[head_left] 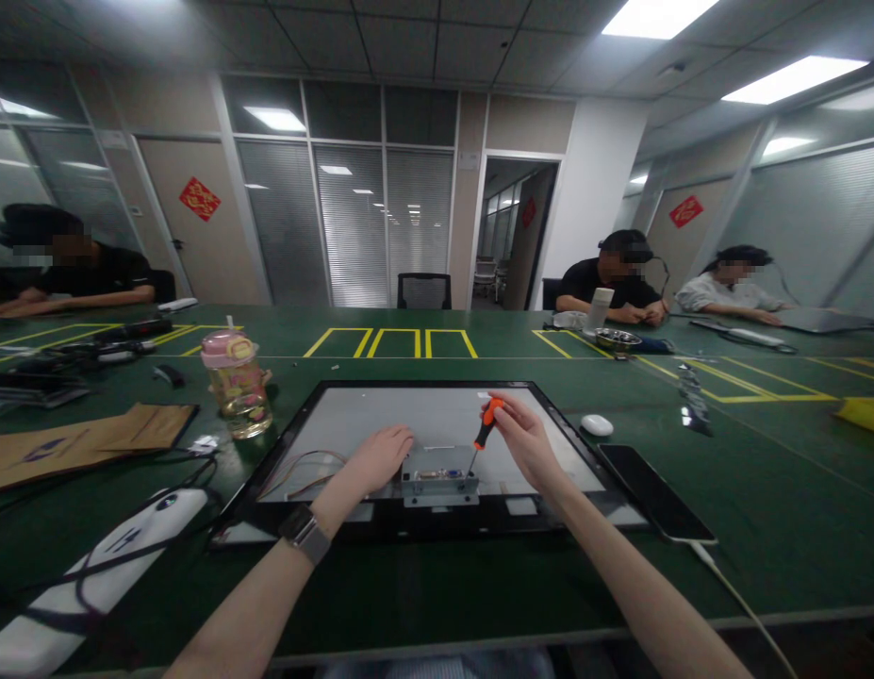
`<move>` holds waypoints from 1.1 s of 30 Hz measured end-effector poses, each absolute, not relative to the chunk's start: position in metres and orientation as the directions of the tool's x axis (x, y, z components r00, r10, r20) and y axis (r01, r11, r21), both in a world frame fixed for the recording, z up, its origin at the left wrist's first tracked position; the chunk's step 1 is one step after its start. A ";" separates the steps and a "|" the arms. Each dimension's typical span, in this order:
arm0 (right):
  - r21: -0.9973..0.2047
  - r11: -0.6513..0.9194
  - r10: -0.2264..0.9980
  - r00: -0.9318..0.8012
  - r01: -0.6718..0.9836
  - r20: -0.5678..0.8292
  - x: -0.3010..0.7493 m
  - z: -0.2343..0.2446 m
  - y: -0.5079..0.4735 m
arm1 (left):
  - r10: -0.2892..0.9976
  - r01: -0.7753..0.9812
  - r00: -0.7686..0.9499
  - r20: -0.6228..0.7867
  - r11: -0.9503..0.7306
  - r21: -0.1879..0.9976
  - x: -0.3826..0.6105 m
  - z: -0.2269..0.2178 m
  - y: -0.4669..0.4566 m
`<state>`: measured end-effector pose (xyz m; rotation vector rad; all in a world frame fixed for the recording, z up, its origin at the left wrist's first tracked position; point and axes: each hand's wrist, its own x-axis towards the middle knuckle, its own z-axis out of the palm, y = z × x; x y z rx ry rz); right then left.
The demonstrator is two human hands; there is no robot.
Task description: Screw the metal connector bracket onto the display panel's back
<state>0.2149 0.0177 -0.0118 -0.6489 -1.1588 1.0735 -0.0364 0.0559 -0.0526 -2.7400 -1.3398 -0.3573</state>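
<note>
A flat display panel (323, 415) with a black frame lies on the table in front of me, its pale back facing up. Near its front edge sits a metal bracket (440, 488) with a small circuit board (437, 473). My right hand (525, 434) is closed around an orange and black screwdriver (488, 422). The screwdriver tilts, its tip down at the right end of the bracket. My left hand (384, 457) rests at the bracket's left side, fingers stretched forward and fingertips partly hidden. Thin cables (309, 462) run across the panel beside my left wrist.
Left of the panel stand a pink-lidded bottle (237, 382), a brown paper bag (90, 443) and a white device (104, 575) with black cables. To the right are a white case (596, 425) and a phone (655, 492) on a cable. Several people sit across the table.
</note>
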 end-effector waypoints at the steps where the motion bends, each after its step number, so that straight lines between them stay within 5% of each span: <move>1: -0.865 0.390 0.916 0.038 -0.316 0.399 0.215 -0.012 0.018 | 0.765 0.783 0.598 0.239 -0.621 0.031 -0.037 -0.053 0.057; 14: -0.828 0.260 0.911 -0.158 -0.497 0.381 0.217 -0.006 0.015 | 0.761 0.782 0.614 0.210 -0.623 -0.032 -0.039 -0.060 0.061; 23: -0.815 0.260 0.933 -0.082 -0.518 0.350 0.216 -0.009 0.017 | 0.768 0.792 0.592 0.244 -0.610 0.000 -0.039 -0.059 0.060; 33: -0.785 0.218 0.938 -0.096 -0.579 0.332 0.215 -0.011 0.019 | 0.735 0.763 0.643 0.214 -0.639 -0.098 -0.039 -0.057 0.059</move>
